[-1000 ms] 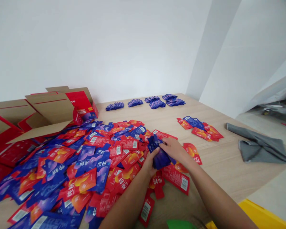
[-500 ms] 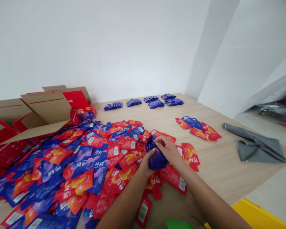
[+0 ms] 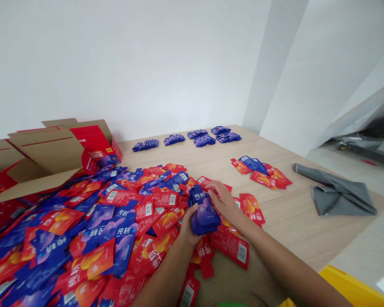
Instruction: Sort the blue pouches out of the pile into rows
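A stack of blue sachets [image 3: 205, 215] with white lettering and a purple print lies in my left hand [image 3: 189, 228], the thumb pressed over its face. My right hand [image 3: 223, 199] is closed at the upper right edge of the same stack, its fingertips partly hidden against it. Under and around both hands spread loose red sachets [image 3: 232, 245], some showing white barcodes. To the left, a large heap of mixed red and blue sachets [image 3: 92, 266] covers the table.
Opened red cardboard boxes [image 3: 48, 149] stand at the back left. Several blue sachet stacks [image 3: 205, 140] line the wooden table's [image 3: 307, 238] far side. A small mixed group of sachets [image 3: 264, 172] and a folded grey cloth [image 3: 342, 196] lie right. A yellow bin edge [image 3: 348, 283] shows below.
The blue stack has turned more face-up, showing its front print, and my right fingers have shifted along its edge. The view has swung slightly right.
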Available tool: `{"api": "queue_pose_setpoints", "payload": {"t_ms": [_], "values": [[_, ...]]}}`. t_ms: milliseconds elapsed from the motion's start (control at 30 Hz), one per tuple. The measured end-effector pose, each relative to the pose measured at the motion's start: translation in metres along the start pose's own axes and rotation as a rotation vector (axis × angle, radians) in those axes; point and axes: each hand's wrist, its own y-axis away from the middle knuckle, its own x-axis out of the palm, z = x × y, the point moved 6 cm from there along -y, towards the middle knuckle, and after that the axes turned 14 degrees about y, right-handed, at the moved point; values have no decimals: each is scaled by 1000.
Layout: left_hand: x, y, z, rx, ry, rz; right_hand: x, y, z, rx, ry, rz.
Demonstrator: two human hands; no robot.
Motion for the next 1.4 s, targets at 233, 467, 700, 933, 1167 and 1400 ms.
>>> {"api": "queue_pose_setpoints", "payload": {"t_ms": [233,467,700,933,1167,1400], "values": [[-1,0,0,13,-4,-44,-52,-52,-169,503,622,-20],[-10,-5,4,-36,-22,-12,-83,-61,-244,815,825,66],[-12,-7,4,-18,13,-15,-83,-63,-250,911,747,154],[-5,-7,4,-18,37,26,-101,-63,-179,658,236,-100],[0,-3,4,-21,39,5,-98,-45,-47,296,-103,109],[3,0,4,-4,-30,9,-108,-33,34,227,-108,264]]}}
